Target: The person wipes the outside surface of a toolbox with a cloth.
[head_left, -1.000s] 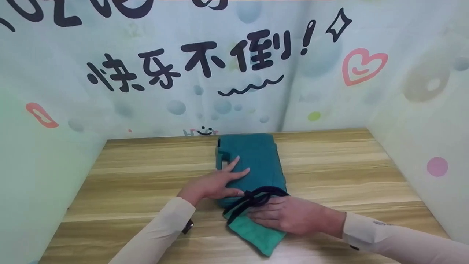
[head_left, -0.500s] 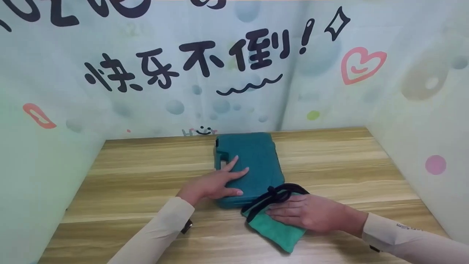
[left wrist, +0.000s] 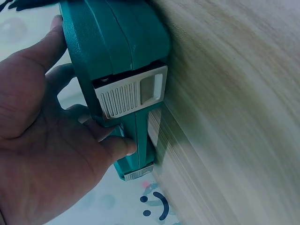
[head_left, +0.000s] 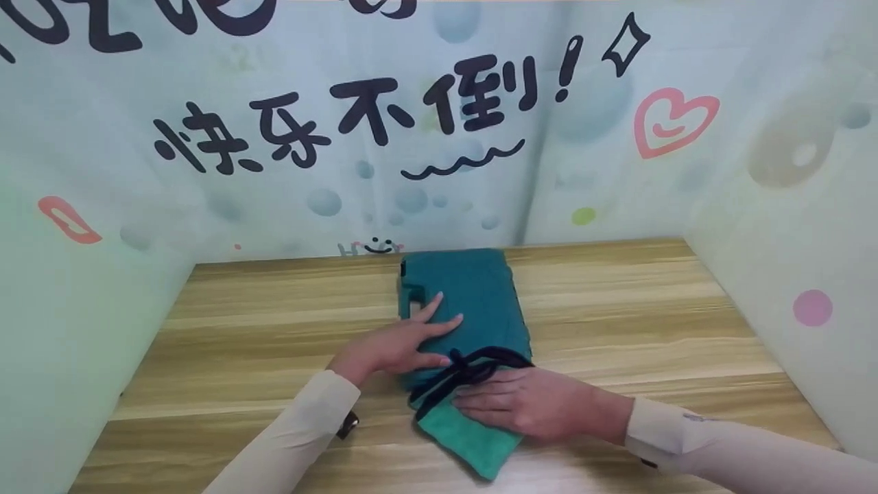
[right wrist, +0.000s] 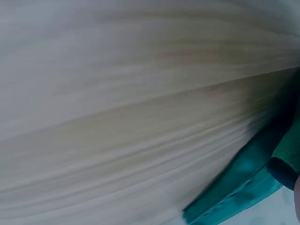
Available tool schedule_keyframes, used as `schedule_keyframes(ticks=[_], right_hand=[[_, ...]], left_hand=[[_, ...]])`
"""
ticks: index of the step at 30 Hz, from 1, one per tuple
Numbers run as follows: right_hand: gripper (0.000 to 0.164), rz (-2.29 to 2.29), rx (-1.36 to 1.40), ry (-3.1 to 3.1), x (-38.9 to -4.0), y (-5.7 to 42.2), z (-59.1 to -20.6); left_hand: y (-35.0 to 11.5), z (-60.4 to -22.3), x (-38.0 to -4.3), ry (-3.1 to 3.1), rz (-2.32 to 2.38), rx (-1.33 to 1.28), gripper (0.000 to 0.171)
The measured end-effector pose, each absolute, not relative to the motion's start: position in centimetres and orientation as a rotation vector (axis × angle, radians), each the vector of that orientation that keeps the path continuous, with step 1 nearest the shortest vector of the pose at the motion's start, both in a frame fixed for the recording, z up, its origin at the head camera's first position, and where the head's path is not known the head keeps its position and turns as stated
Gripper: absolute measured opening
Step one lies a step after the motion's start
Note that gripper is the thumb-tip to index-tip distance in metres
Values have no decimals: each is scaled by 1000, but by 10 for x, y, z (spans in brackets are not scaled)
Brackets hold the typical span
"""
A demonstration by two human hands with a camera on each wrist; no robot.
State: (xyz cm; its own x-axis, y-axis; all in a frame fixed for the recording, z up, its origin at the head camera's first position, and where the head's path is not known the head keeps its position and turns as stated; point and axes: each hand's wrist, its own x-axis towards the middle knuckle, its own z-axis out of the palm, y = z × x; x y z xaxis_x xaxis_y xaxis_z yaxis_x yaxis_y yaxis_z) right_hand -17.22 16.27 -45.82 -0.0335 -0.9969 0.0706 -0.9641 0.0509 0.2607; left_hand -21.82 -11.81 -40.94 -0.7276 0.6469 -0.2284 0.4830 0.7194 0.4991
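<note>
A teal hard plastic carrying case (head_left: 473, 288) lies flat on the wooden table, its handle side to the left. My left hand (head_left: 394, 345) rests on that side with spread fingers over the lid. In the left wrist view, two metal latches flank the handle, the nearer latch (left wrist: 131, 91) large beside my palm; a fingertip lies by the handle. My right hand (head_left: 525, 401) presses flat on a green cloth (head_left: 473, 436) with black edging and a black tie. The cloth overlaps the case's near end. In the right wrist view, mostly table shows, with the case's edge (right wrist: 239, 187) at lower right.
The wood-grain table (head_left: 274, 302) reaches back to a printed curtain (head_left: 274, 206) with dark lettering. Pale side walls (head_left: 89, 329) stand left and right. The case's far end lies close to the back curtain.
My right hand slid the green cloth right, partly off the case's near end, then back left over it. My left hand and the case have stayed put.
</note>
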Motion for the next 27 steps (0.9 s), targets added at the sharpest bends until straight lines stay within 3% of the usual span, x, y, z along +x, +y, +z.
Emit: schedule_keyframes(ticks=[13,27], right_hand=[[45,-322,1927,-2031,-166,78,-463],[45,-331,1918,-2030,-165,91,-463]], left_hand=[[-118,-410,-221,2544,551,887,65],[-118,-409,-221,2530,565,881,65]])
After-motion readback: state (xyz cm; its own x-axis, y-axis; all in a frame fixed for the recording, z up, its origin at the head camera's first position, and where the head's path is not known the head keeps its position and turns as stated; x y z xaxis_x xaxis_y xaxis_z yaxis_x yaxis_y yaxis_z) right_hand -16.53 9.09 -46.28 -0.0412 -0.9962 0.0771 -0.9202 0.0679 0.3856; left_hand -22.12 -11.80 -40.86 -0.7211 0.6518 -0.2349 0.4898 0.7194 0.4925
